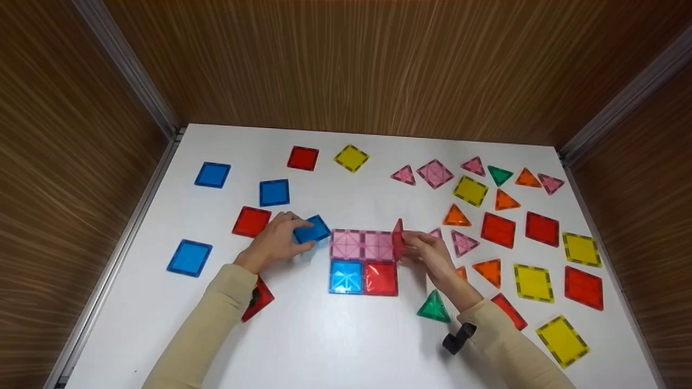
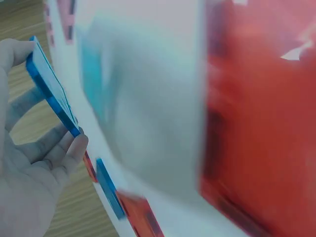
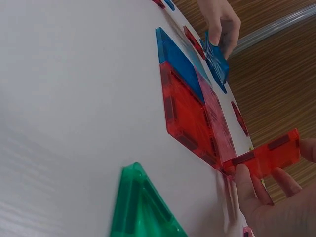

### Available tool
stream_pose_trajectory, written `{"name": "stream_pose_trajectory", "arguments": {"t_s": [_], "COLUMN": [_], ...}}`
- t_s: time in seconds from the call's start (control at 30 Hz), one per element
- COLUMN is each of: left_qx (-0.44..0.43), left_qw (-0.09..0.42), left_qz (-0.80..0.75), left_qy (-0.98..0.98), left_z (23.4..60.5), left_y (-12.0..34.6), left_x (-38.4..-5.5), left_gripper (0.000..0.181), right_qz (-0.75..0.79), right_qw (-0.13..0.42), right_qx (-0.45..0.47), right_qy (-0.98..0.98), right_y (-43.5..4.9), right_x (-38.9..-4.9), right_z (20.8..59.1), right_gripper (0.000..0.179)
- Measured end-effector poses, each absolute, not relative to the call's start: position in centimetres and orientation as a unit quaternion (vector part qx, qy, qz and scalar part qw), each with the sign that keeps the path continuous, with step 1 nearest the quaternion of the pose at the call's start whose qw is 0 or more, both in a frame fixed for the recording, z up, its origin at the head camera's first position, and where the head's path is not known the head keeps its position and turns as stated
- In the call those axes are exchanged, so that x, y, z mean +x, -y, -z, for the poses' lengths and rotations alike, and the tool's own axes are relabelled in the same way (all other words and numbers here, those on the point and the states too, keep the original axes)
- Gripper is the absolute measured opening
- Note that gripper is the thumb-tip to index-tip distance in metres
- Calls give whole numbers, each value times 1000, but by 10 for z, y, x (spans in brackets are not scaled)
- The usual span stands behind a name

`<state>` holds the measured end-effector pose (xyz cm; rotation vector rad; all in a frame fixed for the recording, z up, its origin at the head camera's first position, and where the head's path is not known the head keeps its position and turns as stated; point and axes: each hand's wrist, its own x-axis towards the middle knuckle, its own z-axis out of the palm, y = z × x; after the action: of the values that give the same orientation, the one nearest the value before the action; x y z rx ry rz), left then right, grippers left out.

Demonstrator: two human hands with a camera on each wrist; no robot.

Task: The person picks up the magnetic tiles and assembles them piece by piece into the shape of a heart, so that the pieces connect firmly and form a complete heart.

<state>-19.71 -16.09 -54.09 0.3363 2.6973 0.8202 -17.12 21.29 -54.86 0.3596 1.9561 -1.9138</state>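
My left hand pinches a blue square magnetic tile between thumb and fingers; in the left wrist view this blue tile is tilted, held by its edges. My right hand holds a red square tile upright, its lower edge at the right side of the flat block. That block lies between my hands: two pink square tiles at the back, a blue square and a red square in front. In the right wrist view, the held red tile stands on edge between my fingers.
Loose blue tiles and red tiles lie left on the white table. Several yellow squares, red squares and small triangles spread over the right. A green triangle lies near my right wrist. Wood-grain panels enclose the table.
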Motion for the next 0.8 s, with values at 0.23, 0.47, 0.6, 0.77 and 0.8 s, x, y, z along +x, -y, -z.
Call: {"name": "stream_pose_trajectory", "arguments": {"t_s": [0.23,0.47,0.6,0.77,0.8], "left_qx": [103,105,117,145,148], "left_qw": [180,192,202,214,216], "left_qz": [-355,-407,-437,-446,-446], "left_qy": [-912,-887,-869,-857,-856], "left_z": [540,547,549,549,549], "left_y": [129,103,91,79,77], "left_x": [-215,-228,-234,-242,-244], "left_gripper": [55,46,40,36,36], "right_qz": [685,685,687,684,684], "right_qw": [190,195,192,192,192], "right_qx": [125,122,127,134,135], "right_qy": [-692,-691,-689,-691,-690], "right_y": [-215,-216,-216,-215,-215], "right_x": [-170,-171,-172,-172,-172], "right_z": [548,548,548,548,548], "right_gripper": [50,51,51,51,51]}}
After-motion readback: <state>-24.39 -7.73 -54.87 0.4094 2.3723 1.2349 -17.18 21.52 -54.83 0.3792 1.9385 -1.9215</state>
